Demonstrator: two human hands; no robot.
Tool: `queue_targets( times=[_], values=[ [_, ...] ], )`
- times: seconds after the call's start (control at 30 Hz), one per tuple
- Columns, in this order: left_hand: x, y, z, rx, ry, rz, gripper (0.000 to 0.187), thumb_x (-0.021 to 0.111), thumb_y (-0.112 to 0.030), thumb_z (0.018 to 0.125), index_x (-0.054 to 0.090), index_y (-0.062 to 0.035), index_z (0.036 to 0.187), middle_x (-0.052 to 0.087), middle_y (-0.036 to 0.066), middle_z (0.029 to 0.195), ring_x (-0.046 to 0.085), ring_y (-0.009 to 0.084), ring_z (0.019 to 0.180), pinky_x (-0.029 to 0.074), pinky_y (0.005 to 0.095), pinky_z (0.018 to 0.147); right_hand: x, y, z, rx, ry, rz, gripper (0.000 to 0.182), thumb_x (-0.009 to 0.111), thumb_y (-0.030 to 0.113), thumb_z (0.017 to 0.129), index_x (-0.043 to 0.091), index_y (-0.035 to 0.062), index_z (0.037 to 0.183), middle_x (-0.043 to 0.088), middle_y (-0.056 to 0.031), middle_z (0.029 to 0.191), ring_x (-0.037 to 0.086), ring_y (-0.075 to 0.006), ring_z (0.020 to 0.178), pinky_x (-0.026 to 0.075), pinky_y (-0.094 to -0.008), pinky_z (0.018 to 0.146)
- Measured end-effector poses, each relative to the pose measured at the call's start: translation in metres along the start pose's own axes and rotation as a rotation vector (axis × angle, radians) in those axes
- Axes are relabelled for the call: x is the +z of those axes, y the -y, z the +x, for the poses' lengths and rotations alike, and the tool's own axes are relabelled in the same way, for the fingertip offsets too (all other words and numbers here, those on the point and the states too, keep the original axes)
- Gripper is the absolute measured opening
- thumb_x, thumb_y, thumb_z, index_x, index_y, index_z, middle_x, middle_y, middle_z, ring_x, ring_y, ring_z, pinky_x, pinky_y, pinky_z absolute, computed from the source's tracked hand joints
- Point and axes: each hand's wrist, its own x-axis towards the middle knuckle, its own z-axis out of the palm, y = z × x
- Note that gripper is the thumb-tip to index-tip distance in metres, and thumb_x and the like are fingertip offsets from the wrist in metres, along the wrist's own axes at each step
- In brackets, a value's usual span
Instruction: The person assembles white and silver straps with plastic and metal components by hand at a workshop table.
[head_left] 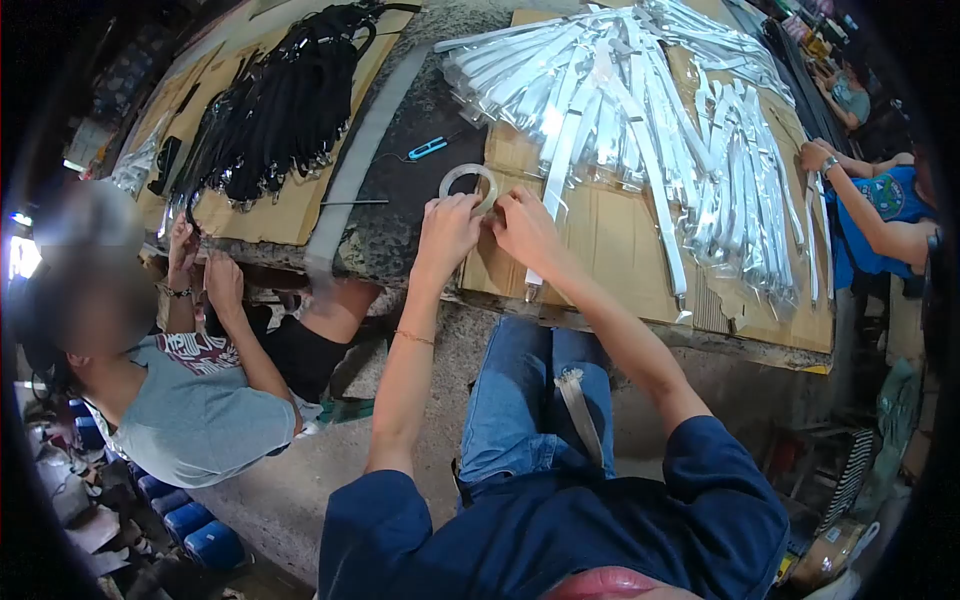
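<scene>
Near the table's front edge, my left hand [450, 232] has its fingers closed on the near side of a roll of clear tape [468, 178]. My right hand [524, 228] is beside it, fingers bent together at the roll's right side; what they pinch is too small to make out. A white strap in a clear sleeve [566, 150] runs under or just past my right hand on the cardboard [610, 235]. Many more sleeved white straps [610, 90] fan out beyond and to the right.
A light blue cutter [428, 148] and a thin metal rod [356, 202] lie left of the tape. Black straps [285, 110] are heaped on cardboard at the left. A person [200, 400] sits at the left; another person [890, 205] works at the right edge.
</scene>
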Motion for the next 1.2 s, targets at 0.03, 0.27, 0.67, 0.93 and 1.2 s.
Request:
queue_targets(
  times=[0.03,0.27,0.67,0.93,1.2],
  values=[
    [0.001,0.002,-0.002,0.014,-0.052,0.042,0.028,0.066,-0.008,0.078,0.064,-0.0026,0.105,0.067,0.013,0.095,0.064,0.0297,0.093,0.043,0.0428,0.090,0.003,-0.002,0.000,-0.005,-0.002,-0.004,0.020,0.064,0.011,0.079,0.065,-0.0022,0.094,0.061,-0.0217,0.093,0.059,-0.0372,0.097,0.049,-0.0438,0.086],
    [-0.037,-0.026,-0.003,0.125,-0.214,0.167,0.024,0.063,-0.008,0.082,0.063,-0.0046,0.106,0.064,0.010,0.093,0.061,0.0264,0.095,0.039,0.0435,0.091,-0.033,0.010,0.019,-0.020,0.106,0.215,0.011,0.059,0.006,0.084,0.063,-0.0030,0.089,0.064,-0.0186,0.085,0.061,-0.0382,0.080,0.050,-0.0445,0.076],
    [-0.139,-0.141,-0.088,0.235,0.277,-0.358,0.029,0.068,-0.017,0.073,0.050,0.0015,0.087,0.051,0.014,0.074,0.051,0.0315,0.070,0.040,0.0387,0.064,-0.148,0.065,-0.092,0.460,0.896,1.587,0.035,0.061,0.012,0.094,0.048,0.0053,0.126,0.057,-0.0042,0.076,0.049,-0.0092,0.059,0.039,-0.0227,0.054],
    [-0.080,-0.166,-0.171,0.007,0.464,-0.671,0.030,0.066,-0.015,0.085,0.043,-0.0002,0.072,0.042,0.011,0.058,0.042,0.0223,0.051,0.034,0.0352,0.051,-0.168,0.060,-0.210,0.635,0.624,1.534,0.025,0.050,0.026,0.101,0.055,0.0068,0.117,0.062,-0.0059,0.080,0.054,-0.0099,0.061,0.042,-0.0234,0.053],
    [-0.072,-0.183,-0.200,-0.169,0.573,-0.939,0.026,0.062,-0.014,0.089,0.048,0.0001,0.073,0.045,0.001,0.066,0.042,0.0077,0.066,0.036,0.0291,0.059,-0.161,0.091,-0.246,0.147,0.258,0.921,0.048,0.077,0.019,0.080,0.057,0.0035,0.121,0.059,-0.0060,0.112,0.058,-0.0161,0.091,0.051,-0.0294,0.072]
  ],
)
